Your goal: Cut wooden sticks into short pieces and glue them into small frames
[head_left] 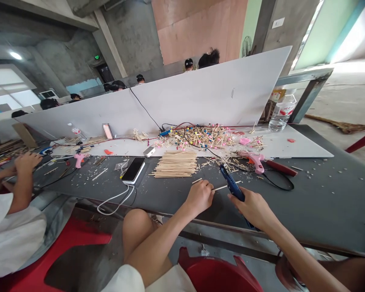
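Observation:
My left hand (200, 196) is closed around a thin wooden stick (219, 188), whose far end reaches to a dark blue hand tool (232, 184). That long tool, whose exact kind I cannot make out, is gripped in my right hand (255, 209). Another short stick (197, 181) shows just beyond my left knuckles. A neat stack of long wooden sticks (176, 164) lies on the dark table in front of my left hand. Small cut stick pieces (227, 164) are scattered beyond the tool.
Behind the stack is a heap of short sticks with coloured balls (200, 138). A pink glue gun (257, 160) lies to the right, a phone (133, 170) with a white cable to the left. A white board (200, 97) stands at the back. A co-worker's hands (27, 162) are far left.

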The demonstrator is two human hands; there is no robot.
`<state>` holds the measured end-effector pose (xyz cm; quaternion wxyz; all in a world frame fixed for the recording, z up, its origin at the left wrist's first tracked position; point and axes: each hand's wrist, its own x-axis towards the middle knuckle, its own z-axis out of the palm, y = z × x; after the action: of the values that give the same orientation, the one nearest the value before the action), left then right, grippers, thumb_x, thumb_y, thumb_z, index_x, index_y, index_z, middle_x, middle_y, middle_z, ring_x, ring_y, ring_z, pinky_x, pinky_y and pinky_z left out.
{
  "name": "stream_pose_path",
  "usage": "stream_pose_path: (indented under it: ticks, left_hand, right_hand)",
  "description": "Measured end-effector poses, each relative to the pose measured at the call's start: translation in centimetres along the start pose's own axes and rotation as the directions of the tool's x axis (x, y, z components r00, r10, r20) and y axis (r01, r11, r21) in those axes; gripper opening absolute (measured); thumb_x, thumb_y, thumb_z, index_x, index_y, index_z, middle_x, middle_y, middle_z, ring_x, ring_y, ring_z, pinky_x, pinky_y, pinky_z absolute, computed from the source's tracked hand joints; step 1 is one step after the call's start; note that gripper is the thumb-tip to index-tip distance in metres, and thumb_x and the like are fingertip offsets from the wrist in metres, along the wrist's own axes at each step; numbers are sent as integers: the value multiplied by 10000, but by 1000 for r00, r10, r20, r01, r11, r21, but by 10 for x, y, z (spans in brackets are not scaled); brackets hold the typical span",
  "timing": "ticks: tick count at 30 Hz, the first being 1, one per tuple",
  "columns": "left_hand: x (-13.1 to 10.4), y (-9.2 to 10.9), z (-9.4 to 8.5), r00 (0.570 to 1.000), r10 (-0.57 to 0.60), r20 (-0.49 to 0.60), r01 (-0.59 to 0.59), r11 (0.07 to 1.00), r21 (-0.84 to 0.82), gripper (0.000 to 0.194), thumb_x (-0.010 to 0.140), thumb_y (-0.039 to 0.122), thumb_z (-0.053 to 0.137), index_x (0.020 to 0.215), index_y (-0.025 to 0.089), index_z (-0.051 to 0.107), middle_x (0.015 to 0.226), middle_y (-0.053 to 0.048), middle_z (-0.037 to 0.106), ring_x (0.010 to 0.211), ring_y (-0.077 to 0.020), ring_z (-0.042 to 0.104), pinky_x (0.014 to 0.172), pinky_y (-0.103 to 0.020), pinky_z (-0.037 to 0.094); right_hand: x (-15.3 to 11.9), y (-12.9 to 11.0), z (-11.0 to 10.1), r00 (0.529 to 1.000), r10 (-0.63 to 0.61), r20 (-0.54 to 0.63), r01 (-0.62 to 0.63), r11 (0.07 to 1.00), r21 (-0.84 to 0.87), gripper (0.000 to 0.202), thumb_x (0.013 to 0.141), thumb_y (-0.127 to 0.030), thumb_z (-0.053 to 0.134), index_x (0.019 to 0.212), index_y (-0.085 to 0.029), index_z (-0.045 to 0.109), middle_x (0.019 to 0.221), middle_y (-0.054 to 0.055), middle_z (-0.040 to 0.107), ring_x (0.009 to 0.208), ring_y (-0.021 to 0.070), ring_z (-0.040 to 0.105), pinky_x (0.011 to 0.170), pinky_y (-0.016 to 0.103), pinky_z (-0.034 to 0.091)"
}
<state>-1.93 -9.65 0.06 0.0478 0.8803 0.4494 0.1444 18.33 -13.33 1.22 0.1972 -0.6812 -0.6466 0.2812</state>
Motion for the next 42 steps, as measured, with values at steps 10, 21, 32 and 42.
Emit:
stream_pose_path:
  ticks: [10, 21, 32, 42]
  left_hand:
    - [4, -1, 0, 966, -220, 138, 225, 974, -21, 138, 938, 165, 477, 906, 146, 611, 947, -121, 668, 905, -225, 663, 791, -321, 522]
    - [-2, 11, -12, 870, -283, 404, 493, 452, -744, 147, 936, 250, 435, 816, 178, 478, 677, 20, 527, 528, -81, 472, 515, -198, 372]
    - [-13, 33, 5, 859, -165, 485, 512, 298, -806, 223, 916, 369, 497, 808, 184, 437, 592, 57, 479, 418, -55, 449, 417, -165, 319]
    - [-13, 33, -17, 908, -154, 389, 396, 619, -678, 178, 946, 243, 403, 811, 174, 498, 583, 32, 526, 448, -94, 510, 475, -196, 384]
  right_hand:
    - [0, -5, -9, 1000, 5, 5, -5, 1000, -4, 241, 898, -422, 495, 795, -222, 582, 687, 46, 663, 625, 212, 636, 554, 262, 343]
    - [-2, -8, -12, 996, 32, -84, -12, 974, 226, 305, 875, -511, 518, 814, -220, 586, 633, 17, 660, 608, 206, 648, 586, 268, 422]
    - [-3, -9, -3, 945, 158, -287, 32, 827, 562, 308, 742, -433, 693, 902, -176, 634, 705, 30, 684, 649, 211, 636, 610, 290, 470]
    - [7, 3, -6, 912, 237, -336, 144, 582, 800, 397, 661, -417, 830, 904, -167, 642, 766, 32, 677, 623, 170, 592, 600, 288, 491]
